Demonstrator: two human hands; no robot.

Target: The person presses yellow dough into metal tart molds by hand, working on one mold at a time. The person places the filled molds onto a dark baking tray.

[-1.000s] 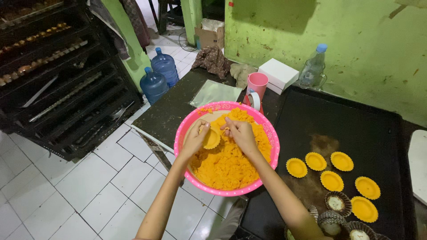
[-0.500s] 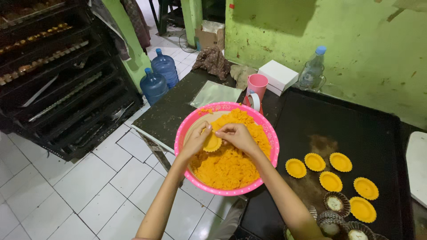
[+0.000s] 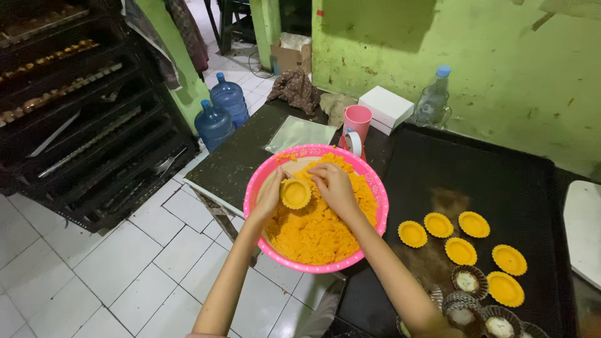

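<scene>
A pink plastic bowl (image 3: 255,188) holds a heap of crumbly orange dough (image 3: 319,228). Over the bowl, my left hand (image 3: 273,195) cups a small round mould lined with orange dough (image 3: 295,193). My right hand (image 3: 333,184) presses its fingers against the mould's right edge. Both hands hover above the dough heap. To the right, a large black baking tray (image 3: 501,181) carries several dough-lined orange moulds (image 3: 461,250) in loose rows.
Dark fluted tart tins (image 3: 471,281) sit at the tray's near edge. A pink cup (image 3: 358,121), a white box (image 3: 387,106) and a clear water bottle (image 3: 433,99) stand behind the bowl. Two blue water jugs (image 3: 221,107) and a black oven rack (image 3: 75,112) stand left on the tiled floor.
My hands came together over the bowl. The dough-lined mould now sits upright between them, with my right fingers moved onto its edge.
</scene>
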